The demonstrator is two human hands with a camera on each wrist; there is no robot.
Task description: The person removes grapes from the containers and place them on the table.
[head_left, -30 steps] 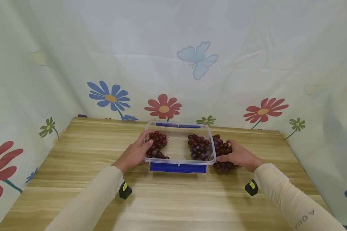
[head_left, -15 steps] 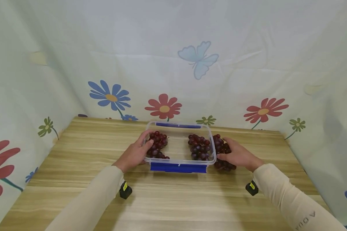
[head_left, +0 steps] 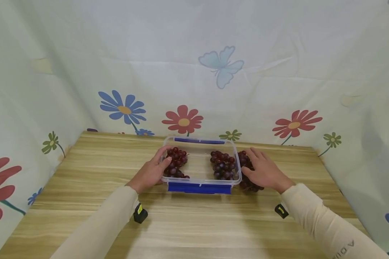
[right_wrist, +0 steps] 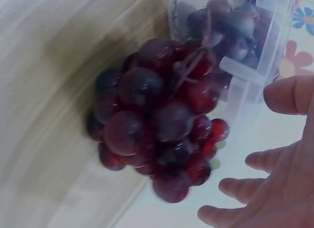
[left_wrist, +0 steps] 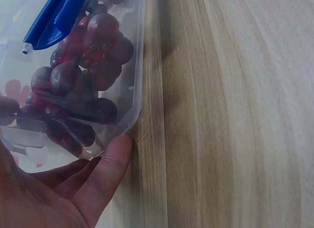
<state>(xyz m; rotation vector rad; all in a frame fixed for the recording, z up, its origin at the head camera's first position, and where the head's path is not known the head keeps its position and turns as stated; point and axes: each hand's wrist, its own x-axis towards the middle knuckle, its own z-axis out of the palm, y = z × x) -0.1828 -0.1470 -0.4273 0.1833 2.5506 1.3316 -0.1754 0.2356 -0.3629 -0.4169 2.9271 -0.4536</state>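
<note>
The left hand [head_left: 150, 171] grips the clear box [head_left: 210, 182] at its left end; the right hand [head_left: 264, 171] — fingers spread — is near the grapes [right_wrist: 152, 110] just right of it.

Left hand: at the lower left, the left hand [left_wrist: 54, 193] holds the end of the container; the tip of its nearest digit touches the plastic at a corner
Container: the clear container [left_wrist: 128, 100] fills the upper left; its edge runs along the wooden tabletop [left_wrist: 221, 110]
Latch: a blue latch [left_wrist: 56, 19] slants across the top left
Grapes: dark red grapes [left_wrist: 73, 86] show through the wall, heaped together; several overlap
Grain: pale brown streaks cover the tabletop at right
</note>
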